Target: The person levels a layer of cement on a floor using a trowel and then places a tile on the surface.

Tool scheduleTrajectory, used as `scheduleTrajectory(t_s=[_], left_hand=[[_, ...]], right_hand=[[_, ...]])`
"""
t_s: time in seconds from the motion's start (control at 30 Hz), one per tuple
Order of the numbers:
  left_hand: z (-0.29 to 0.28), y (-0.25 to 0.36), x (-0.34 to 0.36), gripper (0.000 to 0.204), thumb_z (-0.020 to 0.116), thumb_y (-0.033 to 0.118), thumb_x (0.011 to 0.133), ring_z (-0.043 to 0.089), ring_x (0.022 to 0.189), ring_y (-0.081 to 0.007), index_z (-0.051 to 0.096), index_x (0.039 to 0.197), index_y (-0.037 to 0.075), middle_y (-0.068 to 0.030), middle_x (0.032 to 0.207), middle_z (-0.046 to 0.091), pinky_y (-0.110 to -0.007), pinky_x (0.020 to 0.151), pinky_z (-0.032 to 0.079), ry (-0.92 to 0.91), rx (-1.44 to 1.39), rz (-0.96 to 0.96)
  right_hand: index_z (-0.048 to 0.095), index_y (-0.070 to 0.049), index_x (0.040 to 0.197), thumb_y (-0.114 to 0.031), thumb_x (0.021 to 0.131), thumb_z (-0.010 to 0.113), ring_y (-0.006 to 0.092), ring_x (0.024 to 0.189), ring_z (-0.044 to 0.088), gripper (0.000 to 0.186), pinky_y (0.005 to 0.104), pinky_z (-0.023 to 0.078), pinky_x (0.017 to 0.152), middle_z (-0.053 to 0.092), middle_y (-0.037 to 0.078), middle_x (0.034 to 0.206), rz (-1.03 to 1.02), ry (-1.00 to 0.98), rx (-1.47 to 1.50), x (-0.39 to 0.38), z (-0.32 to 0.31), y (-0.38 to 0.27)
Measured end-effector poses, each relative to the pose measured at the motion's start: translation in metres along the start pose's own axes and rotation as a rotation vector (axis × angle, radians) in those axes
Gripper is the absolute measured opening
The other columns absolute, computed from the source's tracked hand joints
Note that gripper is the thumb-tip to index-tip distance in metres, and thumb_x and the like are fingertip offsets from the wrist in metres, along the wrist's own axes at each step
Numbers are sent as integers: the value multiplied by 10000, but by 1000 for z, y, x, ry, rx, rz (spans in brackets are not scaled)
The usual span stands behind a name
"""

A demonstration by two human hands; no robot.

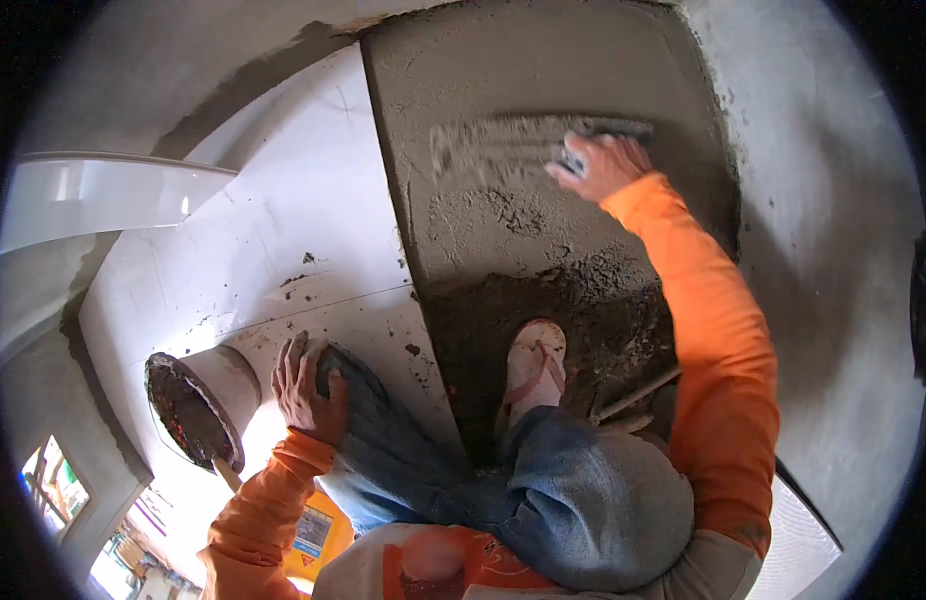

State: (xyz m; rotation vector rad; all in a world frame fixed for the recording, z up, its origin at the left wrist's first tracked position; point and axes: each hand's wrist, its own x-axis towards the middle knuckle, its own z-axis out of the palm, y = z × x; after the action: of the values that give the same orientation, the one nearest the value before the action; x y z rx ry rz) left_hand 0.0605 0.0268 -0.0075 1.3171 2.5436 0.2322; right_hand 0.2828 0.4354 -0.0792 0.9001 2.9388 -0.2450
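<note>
My right hand [607,165] is closed round the handle of a long trowel [488,150], its blade coated with grey mortar and blurred. The blade lies over a bed of wet grey mortar [543,60], smooth at the far end and rough nearer me. My left hand [309,392] holds nothing and rests on the bent knee of my jeans [383,425], fingers stretched out. Just left of that hand, a mortar-caked bucket [245,375] leans over on the white tiles [283,230], dark mix inside and a wooden handle [226,472] at its rim.
Dark loose mortar [463,330] lies around my sandalled foot [536,365]. A wooden-handled tool [638,395] is beside it, partly hidden by my right arm. Grey walls [823,230] bound the floor. A white panel [103,195] juts in at left. A yellow bag [323,535] is near my left forearm.
</note>
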Motion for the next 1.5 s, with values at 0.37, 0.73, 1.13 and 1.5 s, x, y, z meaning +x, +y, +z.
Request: scheduleTrajectory(t_s=[0.37,0.73,1.13,1.5], left_hand=[[0,0,4,419,567,169,740,415,1255,-352,581,1151,83,-152,1304,504,-472,1056,282,-1,2,22],[-3,0,3,412,564,187,754,418,1248,-356,578,1151,77,-159,1310,499,-478,1052,284,-15,-2,-8],[1,-5,-1,408,555,189,763,417,1258,-358,587,1156,83,-157,1313,509,-475,1064,279,0,-18,35],[1,-1,0,420,552,199,768,418,1248,-370,575,1171,82,-174,1318,494,-479,1047,289,-45,-2,55]], right_hand=[[590,-104,976,-535,829,570,365,714,660,455,482,527,678,671,165,791,161,-147,5,25,12,-19],[556,-68,1205,-558,848,523,435,973,611,607,501,486,855,628,276,1013,707,-125,247,-7,-29,-26],[535,-19,1262,-632,817,529,398,1130,543,757,448,432,973,573,270,1188,1208,24,119,-84,29,104],[605,0,1062,-533,841,538,442,830,640,582,522,507,769,647,271,877,585,-216,466,-63,43,-106]])
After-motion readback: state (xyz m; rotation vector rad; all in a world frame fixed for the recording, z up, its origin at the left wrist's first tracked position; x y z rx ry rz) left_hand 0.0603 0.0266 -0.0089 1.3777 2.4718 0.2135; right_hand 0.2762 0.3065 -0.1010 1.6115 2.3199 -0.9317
